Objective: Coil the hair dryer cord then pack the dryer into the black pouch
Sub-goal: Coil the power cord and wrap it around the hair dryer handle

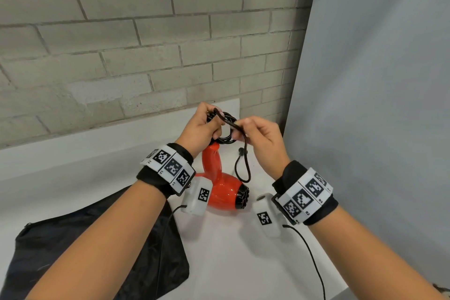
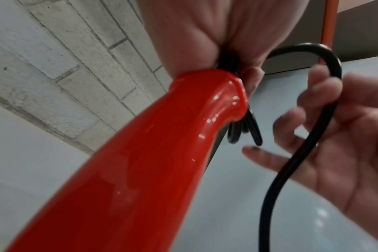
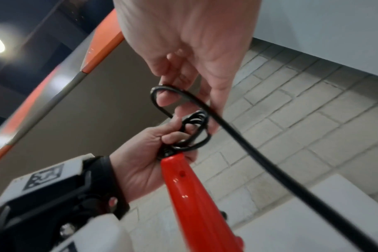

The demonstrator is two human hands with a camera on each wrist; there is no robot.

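Both hands are raised above the white table (image 1: 231, 263), close together; the left hand (image 1: 201, 126) has its fingers curled round several loops of the black cord (image 1: 227, 129) at the tip of the handle of the red hair dryer (image 1: 219, 187); the right hand (image 1: 261, 140) pinches a free run of the same cord between thumb and fingers, just beside the coil; from that pinch the cord hangs in a slack loop towards the table, its plug (image 1: 241, 151) lying beyond the dryer. The dryer's body is low over the table, nozzle towards the right; contact cannot be confirmed. The black pouch (image 1: 73, 246) lies flat on the table at near left, under the left forearm.
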